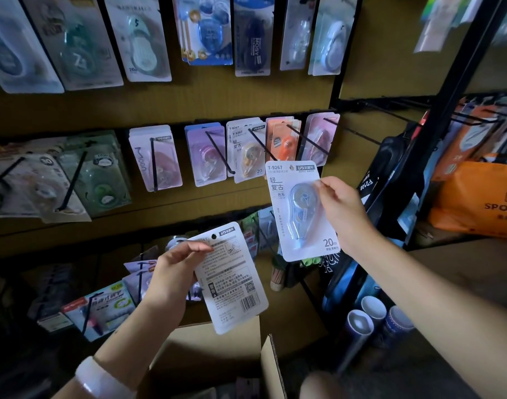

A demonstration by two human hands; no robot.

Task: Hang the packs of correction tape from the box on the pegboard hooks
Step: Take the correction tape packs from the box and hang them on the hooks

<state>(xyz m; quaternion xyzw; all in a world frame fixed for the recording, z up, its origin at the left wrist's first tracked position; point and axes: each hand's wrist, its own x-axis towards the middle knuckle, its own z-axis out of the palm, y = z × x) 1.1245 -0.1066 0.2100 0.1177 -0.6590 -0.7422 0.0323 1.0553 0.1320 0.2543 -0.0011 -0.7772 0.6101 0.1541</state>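
1. Blue pack (301, 210), face out, held up just below the hook (262, 145) that carries matching T-9267 packs.
2. Right hand (343, 211) pinches its right edge at the blister.
3. Left hand (171, 272) grips a second pack (232, 279), back side showing, above the open box (217, 349).
4. Advice: line the top hole up with the hook tip, keep the card square and slide it back.
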